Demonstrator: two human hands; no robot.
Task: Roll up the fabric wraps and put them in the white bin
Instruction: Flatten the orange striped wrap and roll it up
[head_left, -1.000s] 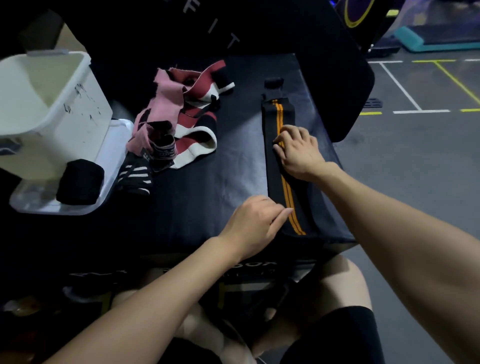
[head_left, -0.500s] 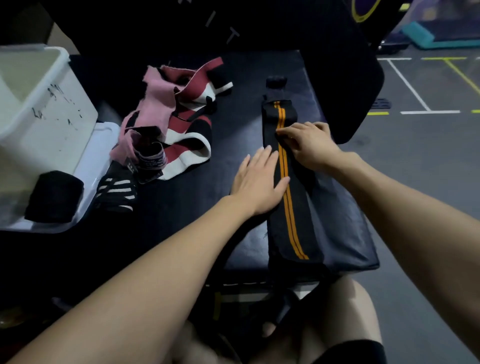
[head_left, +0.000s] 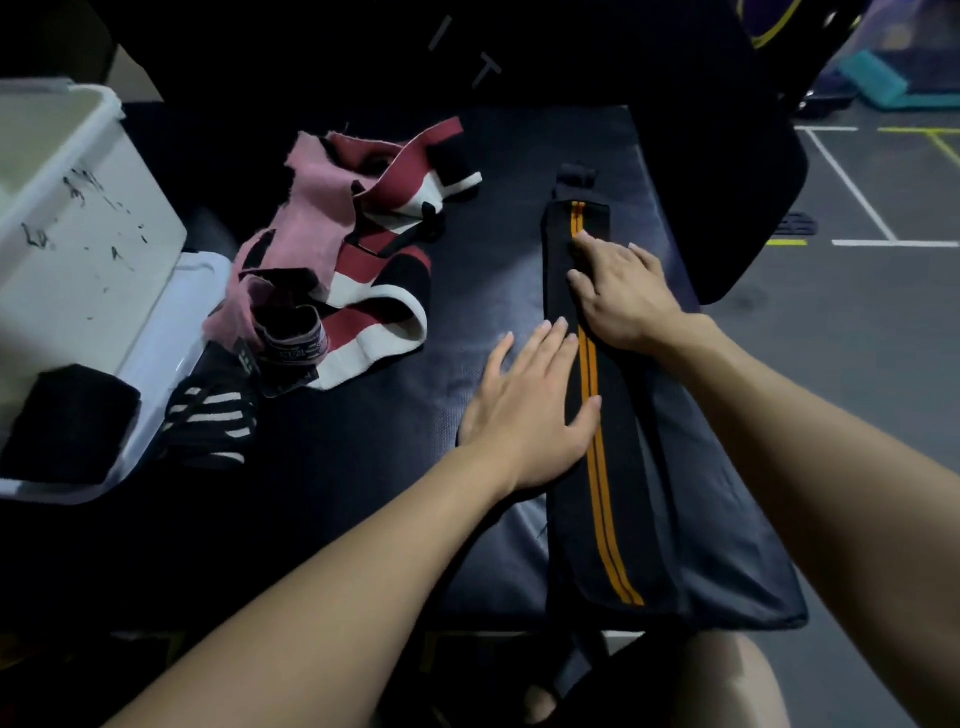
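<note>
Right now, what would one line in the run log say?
stage: flattening | left hand: flat on black wrap with orange stripes | right hand: pressing wrap | rolled: no | white bin: far left

Free: bare worktop (head_left: 363, 467) centre to near edge | Obstacles: loose wrap pile (head_left: 363, 270) left-centre; white bin (head_left: 78, 249) at left edge

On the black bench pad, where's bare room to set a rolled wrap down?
Free: the bench pad between the striped roll and the left hand, and behind the orange-striped wrap. Crowded: the wrap pile beside the white bin.
</note>
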